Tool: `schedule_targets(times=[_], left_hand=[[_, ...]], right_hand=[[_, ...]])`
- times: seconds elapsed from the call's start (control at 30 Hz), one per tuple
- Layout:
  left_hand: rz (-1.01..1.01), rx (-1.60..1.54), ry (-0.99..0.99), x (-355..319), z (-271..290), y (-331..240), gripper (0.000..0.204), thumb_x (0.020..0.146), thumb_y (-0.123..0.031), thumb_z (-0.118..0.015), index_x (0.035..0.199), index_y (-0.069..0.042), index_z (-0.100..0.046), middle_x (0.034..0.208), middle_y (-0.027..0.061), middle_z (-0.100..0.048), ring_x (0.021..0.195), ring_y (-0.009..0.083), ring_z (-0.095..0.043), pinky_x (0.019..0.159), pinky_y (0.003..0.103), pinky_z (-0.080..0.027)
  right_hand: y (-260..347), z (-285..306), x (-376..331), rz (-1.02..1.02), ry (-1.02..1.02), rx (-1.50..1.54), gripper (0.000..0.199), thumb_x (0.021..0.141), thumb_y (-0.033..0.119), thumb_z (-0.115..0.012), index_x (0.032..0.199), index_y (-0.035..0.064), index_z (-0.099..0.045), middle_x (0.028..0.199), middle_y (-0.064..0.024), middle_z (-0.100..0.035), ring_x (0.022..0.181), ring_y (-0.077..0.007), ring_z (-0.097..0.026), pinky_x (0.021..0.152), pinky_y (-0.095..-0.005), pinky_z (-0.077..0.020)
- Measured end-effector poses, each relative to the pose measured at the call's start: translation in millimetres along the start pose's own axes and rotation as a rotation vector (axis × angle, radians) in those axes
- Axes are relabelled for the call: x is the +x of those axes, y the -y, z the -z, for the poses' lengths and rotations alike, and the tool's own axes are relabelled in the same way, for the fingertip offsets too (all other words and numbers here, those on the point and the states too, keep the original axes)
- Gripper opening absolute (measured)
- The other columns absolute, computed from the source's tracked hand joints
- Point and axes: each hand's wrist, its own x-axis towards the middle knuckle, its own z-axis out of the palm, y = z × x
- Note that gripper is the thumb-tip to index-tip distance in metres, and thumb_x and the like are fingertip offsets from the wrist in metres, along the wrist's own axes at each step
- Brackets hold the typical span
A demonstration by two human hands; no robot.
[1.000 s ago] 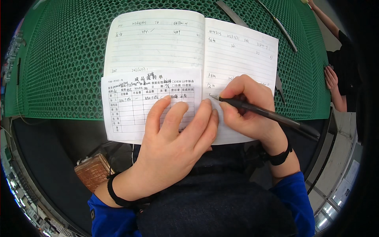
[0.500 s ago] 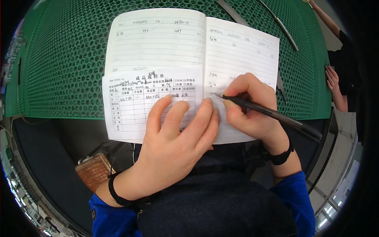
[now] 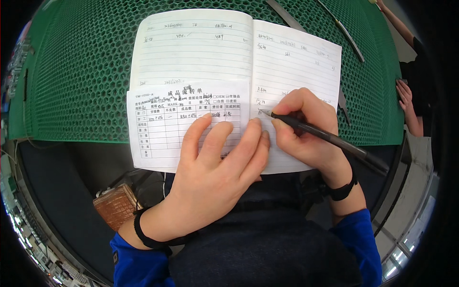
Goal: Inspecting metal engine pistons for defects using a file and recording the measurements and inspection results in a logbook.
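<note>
From where I stand, the slim black pen (image 3: 330, 139) sits in the right hand (image 3: 311, 131), its shaft slanting from about ten o'clock at the nib to four o'clock at its butt. Thumb and forefinger are clamped together on it just behind the point; the other fingers curl underneath, mostly out of my sight. The nib is over the right page of an open, white-paged, ruled notebook (image 3: 296, 71), though I can't quite tell whether it is touching. The pen looks light, stiff and rather smooth, so that low pinch seems the right place to hold it.

The left hand (image 3: 210, 177) lies palm down over a loose white printed paper form (image 3: 162, 136), holding nothing. Its two fingers toward nine o'clock are parted, the two toward three lie close together, and the thumb is mainly hidden. The form, on the notebook's lower left page, should be thin, limp and quick to slide or crease; flat fingertips suit it, or a light pinch at its free corner at seven o'clock. The notebook looks soft and bendy, easiest taken with a palm under the spine, particularly as its six o'clock edge juts past the green honeycomb-patterned mat (image 3: 81, 86). A flat grey metal strip (image 3: 285, 15) lies just beyond it, toward one o'clock.
</note>
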Motion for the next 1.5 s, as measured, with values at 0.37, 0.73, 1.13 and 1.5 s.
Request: schedule_targets(times=[0.37,0.73,1.13,1.5], left_hand=[[0.004,-0.013,-0.004,4,-4,-5,0.059,0.063,-0.031,-0.075,0.117,-0.009,-0.064,0.129,0.0041,-0.053,0.107,0.0281,-0.045,0.098,0.050,-0.038],[0.008,0.005,-0.014,0,-2,-2,0.059,0.062,-0.031,-0.075,0.117,-0.010,-0.064,0.129,0.0041,-0.054,0.107,0.0278,-0.045,0.098,0.050,-0.038],[0.015,-0.005,-0.050,-9,-1,-2,0.063,0.061,-0.029,-0.076,0.119,-0.012,-0.061,0.129,0.0019,-0.052,0.107,0.0248,-0.045,0.101,0.046,-0.036],[0.003,-0.041,-0.088,-14,-1,5,0.062,0.064,-0.032,-0.076,0.121,-0.012,-0.060,0.128,0.0041,-0.053,0.106,0.0256,-0.046,0.100,0.047,-0.038]], right_hand=[[-6,6,-5,0.010,-0.048,-0.049,0.014,0.074,-0.002,-0.065,0.084,0.0032,-0.058,0.066,-0.0036,-0.056,0.055,-0.0075,-0.054,0.050,-0.0221,-0.0432],[-5,4,-3,0.021,-0.025,-0.018,0.013,0.073,-0.001,-0.065,0.083,0.0033,-0.058,0.064,-0.0032,-0.055,0.053,-0.0082,-0.053,0.048,-0.0224,-0.0421],[-2,0,-7,0.044,-0.058,-0.008,0.016,0.074,-0.004,-0.065,0.082,0.0039,-0.054,0.065,0.0001,-0.054,0.054,-0.0044,-0.049,0.048,-0.0196,-0.0390],[-22,30,-45,0.062,-0.098,0.094,0.018,0.077,-0.004,-0.059,0.093,0.0007,-0.051,0.082,-0.0041,-0.051,0.069,-0.0080,-0.045,0.062,-0.0214,-0.0364]])
